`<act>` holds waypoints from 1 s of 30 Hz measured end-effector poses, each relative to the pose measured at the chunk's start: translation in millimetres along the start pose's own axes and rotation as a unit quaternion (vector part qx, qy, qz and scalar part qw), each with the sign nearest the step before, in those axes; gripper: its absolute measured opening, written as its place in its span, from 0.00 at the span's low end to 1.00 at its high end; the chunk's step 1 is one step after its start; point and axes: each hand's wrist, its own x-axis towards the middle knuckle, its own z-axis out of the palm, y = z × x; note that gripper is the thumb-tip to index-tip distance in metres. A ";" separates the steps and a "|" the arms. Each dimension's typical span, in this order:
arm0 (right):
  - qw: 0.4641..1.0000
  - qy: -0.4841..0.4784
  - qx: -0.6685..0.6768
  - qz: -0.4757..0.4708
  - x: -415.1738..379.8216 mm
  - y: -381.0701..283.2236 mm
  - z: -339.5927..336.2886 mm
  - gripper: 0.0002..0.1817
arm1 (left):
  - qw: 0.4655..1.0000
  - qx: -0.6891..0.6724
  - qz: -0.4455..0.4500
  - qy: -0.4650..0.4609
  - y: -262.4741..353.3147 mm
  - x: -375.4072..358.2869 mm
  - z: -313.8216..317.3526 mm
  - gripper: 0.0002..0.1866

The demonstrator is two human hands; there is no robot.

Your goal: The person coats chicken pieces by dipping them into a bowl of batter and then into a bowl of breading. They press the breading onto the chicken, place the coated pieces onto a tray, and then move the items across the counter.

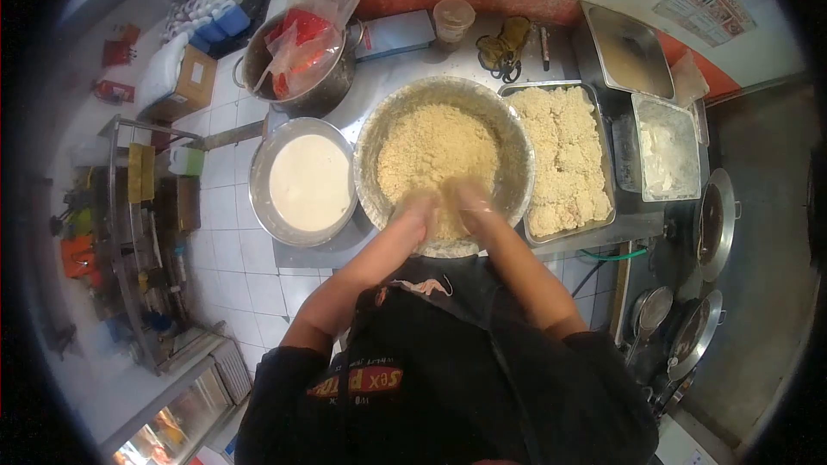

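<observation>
Both my hands are down inside a large metal bowl [369, 133] of pale yellow breadcrumbs [439, 139]. My left hand [418, 213] is at the near left of the crumbs and my right hand [469, 202] just right of it. Motion smears the fingers of both, and crumbs partly cover them, so what lies between them does not show. To the left stands a metal bowl of white batter [310, 182]. On the right, a metal tray [575, 231] holds crumb-coated pieces [560, 155] packed side by side.
A big pot [319, 99] with red plastic bags stands back left. Behind the bowl are a clear plastic tub [453, 21], a dark cloth item [504, 45] and a marker [544, 47]. Deep metal pan [629, 52] and a clear container [663, 151] stand right; woks [696, 336] are beyond.
</observation>
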 end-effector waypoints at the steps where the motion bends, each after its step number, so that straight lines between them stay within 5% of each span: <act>1: 0.983 -0.043 0.173 0.036 -14.7 -10.3 -14.1 0.15 | 1.000 0.008 0.008 -0.016 1.8 1.1 -6.7 0.14; 2: 0.934 -0.086 0.339 0.071 -20.4 -11.3 -25.7 0.17 | 0.999 0.015 0.015 -0.032 3.8 2.9 -11.8 0.16; 3: 0.974 -0.016 0.176 -0.140 -9.1 10.5 -33.6 0.18 | 0.998 0.021 0.021 -0.047 4.2 4.2 -14.7 0.18; 4: 0.975 -0.016 0.175 -0.137 -11.0 4.0 -39.3 0.18 | 0.999 0.021 0.018 -0.046 12.7 -2.6 -15.0 0.18; 5: 0.981 0.055 0.000 -0.186 -17.5 -9.8 -47.8 0.22 | 0.943 0.235 0.233 0.049 26.3 -16.4 -14.6 0.23; 6: 0.950 0.124 -0.174 -0.229 -22.9 -22.2 -54.1 0.27 | 0.788 0.425 0.423 0.137 33.8 -23.7 -13.6 0.29; 7: 0.950 0.123 -0.175 -0.227 -22.2 -37.9 -51.9 0.27 | 0.789 0.424 0.422 0.136 37.1 -17.6 -10.9 0.29; 9: 0.877 0.108 -0.304 -0.356 -18.6 -66.9 -34.8 0.35 | 0.523 0.666 0.525 0.082 45.0 -3.7 -3.4 0.35; 10: 0.877 0.107 -0.304 -0.356 -10.5 -63.1 -27.5 0.35 | 0.524 0.666 0.524 0.082 47.8 -2.5 -1.2 0.35; 12: 0.850 0.009 -0.330 -0.411 12.3 -52.6 -10.9 0.39 | 0.560 0.705 0.423 -0.107 61.7 -3.7 3.0 0.33; 13: 0.859 0.003 -0.333 -0.389 11.7 -59.5 -8.3 0.40 | 0.563 0.705 0.419 -0.106 78.2 -12.9 6.9 0.33; 15: 0.839 0.009 -0.380 -0.389 30.0 -40.1 0.7 0.40 | 0.615 0.742 0.208 -0.166 107.3 -35.4 13.4 0.31; 16: 0.814 0.022 -0.429 -0.392 32.6 -30.4 2.4 0.40 | 0.616 0.741 0.199 -0.177 102.1 -27.9 13.8 0.31; 18: 0.809 0.017 -0.438 -0.392 34.9 -14.5 1.7 0.40 | 0.760 0.627 0.073 -0.154 88.2 -11.9 12.8 0.30; 19: 0.797 0.026 -0.446 -0.406 37.6 -14.5 1.0 0.40 | 0.761 0.626 0.073 -0.155 82.9 -5.9 11.3 0.30; 20: 0.797 0.028 -0.446 -0.407 25.3 -27.4 -3.7 0.40 | 0.745 0.640 0.112 -0.150 79.5 -0.9 9.0 0.28; 22: 0.880 0.053 -0.347 -0.321 4.0 -51.2 -16.0 0.37 | 0.730 0.650 0.154 -0.143 79.5 9.4 5.1 0.26; 24: 0.864 0.015 -0.376 -0.334 14.5 -38.0 -18.9 0.37 | 0.386 0.813 0.417 -0.129 64.0 11.1 -0.8 0.22; 25: 0.850 -0.022 -0.398 -0.344 14.2 -26.1 -17.2 0.36 | 0.393 0.812 0.408 -0.143 57.0 8.5 -1.3 0.22; 30: 0.819 0.035 -0.446 -0.360 13.6 -9.0 -10.6 0.34 | 0.718 0.659 0.145 -0.171 69.6 14.1 15.0 0.24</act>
